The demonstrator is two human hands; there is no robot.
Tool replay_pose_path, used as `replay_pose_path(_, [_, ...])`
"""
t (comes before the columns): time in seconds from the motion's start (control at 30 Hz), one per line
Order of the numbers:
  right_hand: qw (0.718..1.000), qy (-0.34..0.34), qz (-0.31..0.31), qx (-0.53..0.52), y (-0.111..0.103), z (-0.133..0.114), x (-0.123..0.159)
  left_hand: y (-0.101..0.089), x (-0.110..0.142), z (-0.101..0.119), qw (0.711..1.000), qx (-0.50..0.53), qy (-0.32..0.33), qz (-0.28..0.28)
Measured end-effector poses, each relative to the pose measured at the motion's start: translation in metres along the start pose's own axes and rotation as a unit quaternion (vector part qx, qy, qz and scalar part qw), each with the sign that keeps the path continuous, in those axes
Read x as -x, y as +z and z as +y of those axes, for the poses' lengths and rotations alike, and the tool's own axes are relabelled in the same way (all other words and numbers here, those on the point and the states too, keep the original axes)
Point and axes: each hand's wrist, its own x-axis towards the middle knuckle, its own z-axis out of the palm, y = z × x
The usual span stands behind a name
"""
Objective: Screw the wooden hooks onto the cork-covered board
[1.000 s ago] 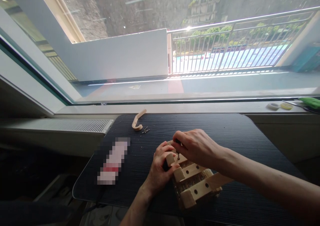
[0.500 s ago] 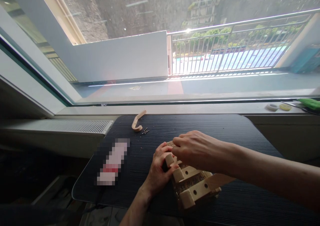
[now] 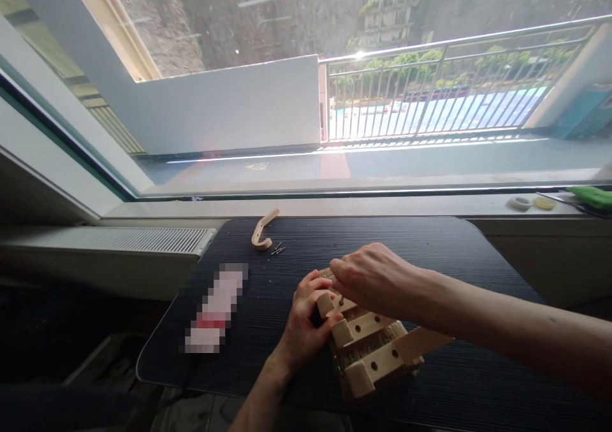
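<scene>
My left hand (image 3: 308, 317) is wrapped around the ends of the pale wooden hooks (image 3: 359, 378), which lie side by side across a rough brown block (image 3: 368, 348). Its thumb presses near the middle hook, and its fingers curl behind the farthest one. Dark holes show in the hooks. Just above the farthest hook, my right hand (image 3: 370, 273) is closed in a fist, knuckles up. A small metal end shows under its fingers at that hook; the rest of what it grips is hidden.
A loose wooden hook (image 3: 262, 231) lies at the back left of the dark table (image 3: 229, 381), beside several small screws (image 3: 278, 249). A pixelated pale packet (image 3: 217, 308) is left of my hands. Tape rolls (image 3: 519, 204) and a green item (image 3: 590, 196) rest on the sill.
My right fist has turned and lifted slightly above the farthest hook, so more of that hook and the small metal end show. My left hand keeps its hold.
</scene>
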Motion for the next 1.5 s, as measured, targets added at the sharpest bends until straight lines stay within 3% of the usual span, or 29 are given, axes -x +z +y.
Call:
replay_pose_path(0.1, [1.0, -0.005, -0.028, 0.007, -0.012, -0.004, -0.002, 0.0, 0.0, 0.001, 1.0, -0.003, -0.001, -0.004])
replay_pose_path(0.2, [0.998, -0.052, -0.045, 0.015, -0.019, -0.007, -0.003, 0.0, 0.001, 0.001, 1.0, -0.008, -0.011, -0.007])
replay_pose_path(0.33, [0.991, -0.119, -0.049, 0.03, -0.019, -0.014, -0.003, 0.002, 0.002, -0.003, 1.0, -0.019, -0.01, -0.002])
replay_pose_path(0.47, [0.989, -0.143, -0.033, 0.027, -0.014, -0.02, -0.005, 0.002, 0.003, -0.004, 1.0, -0.021, -0.003, 0.0])
replay_pose_path(0.63, [0.989, -0.143, -0.04, 0.018, -0.01, -0.013, -0.006, -0.001, 0.001, -0.001, 1.0, -0.016, -0.007, -0.006])
replay_pose_path(0.8, [0.994, -0.056, -0.092, -0.002, -0.013, -0.005, -0.005, -0.001, 0.0, 0.001, 1.0, 0.002, 0.007, 0.004])
replay_pose_path(0.9, [0.995, -0.039, -0.089, 0.025, -0.015, -0.009, -0.006, 0.0, 0.0, 0.001, 1.0, -0.002, 0.01, 0.007])
replay_pose_path(1.07, [0.991, -0.089, -0.06, 0.079, -0.019, -0.017, -0.006, 0.0, 0.002, -0.001, 1.0, -0.025, -0.001, -0.003])
replay_pose_path(1.23, [0.984, -0.12, -0.091, 0.1, -0.025, -0.023, -0.006, 0.0, 0.001, -0.001, 0.999, -0.031, 0.012, -0.005])
replay_pose_path(1.5, [0.99, -0.12, -0.057, 0.046, -0.006, -0.023, -0.013, -0.001, 0.001, -0.001, 1.0, -0.03, 0.005, 0.0])
